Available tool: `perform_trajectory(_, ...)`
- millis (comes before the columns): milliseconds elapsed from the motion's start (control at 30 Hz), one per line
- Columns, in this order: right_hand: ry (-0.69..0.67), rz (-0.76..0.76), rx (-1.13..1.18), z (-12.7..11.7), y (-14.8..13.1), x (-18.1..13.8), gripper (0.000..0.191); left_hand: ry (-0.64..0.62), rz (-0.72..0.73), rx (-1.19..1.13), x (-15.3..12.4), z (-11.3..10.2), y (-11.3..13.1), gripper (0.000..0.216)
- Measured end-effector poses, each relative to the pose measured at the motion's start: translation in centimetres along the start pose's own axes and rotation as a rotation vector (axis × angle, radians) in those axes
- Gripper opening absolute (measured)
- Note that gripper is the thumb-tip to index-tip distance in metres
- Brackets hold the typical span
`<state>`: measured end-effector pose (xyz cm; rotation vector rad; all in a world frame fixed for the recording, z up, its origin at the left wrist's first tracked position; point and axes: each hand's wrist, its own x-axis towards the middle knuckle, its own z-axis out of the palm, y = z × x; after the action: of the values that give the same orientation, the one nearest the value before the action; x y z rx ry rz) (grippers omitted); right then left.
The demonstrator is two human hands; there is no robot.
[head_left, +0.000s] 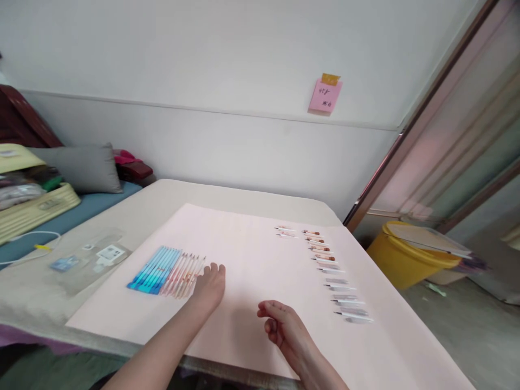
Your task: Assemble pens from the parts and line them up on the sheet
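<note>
Left hand palm-down, right hand loosely curled

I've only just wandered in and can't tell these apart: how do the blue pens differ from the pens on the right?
The blue pens are blue, while the pens on the right look mostly white, some with brown parts. The blue pens lie packed side by side; the pens on the right are spaced out. The blue pens run toward the wall; the pens on the right lie more crosswise. Both lie flat.
</note>
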<state>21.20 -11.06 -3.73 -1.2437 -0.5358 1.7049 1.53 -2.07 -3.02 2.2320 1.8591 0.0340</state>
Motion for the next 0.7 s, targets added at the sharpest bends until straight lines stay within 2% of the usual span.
perform_trajectory(100,0.009,0.011,0.0,0.0,0.1,0.0,0.027,-0.029,0.037,0.013,-0.3,0.2,0.2,0.035)
perform_trajectory(367,0.023,-0.006,0.05,-0.3,0.1,0.4,0.026,-0.019,-0.038,0.076,0.5,-1.2,-0.7,0.033)
perform_trajectory(533,0.052,-0.077,0.023,-0.7,-0.1,1.1,0.027,-0.097,0.099,0.053,-0.7,-1.4,1.5,0.03)
perform_trajectory(700,0.144,-0.215,-0.221,-1.2,-0.6,2.9,0.024,-0.2,0.272,-0.022,-2.6,-0.9,3.9,0.041)
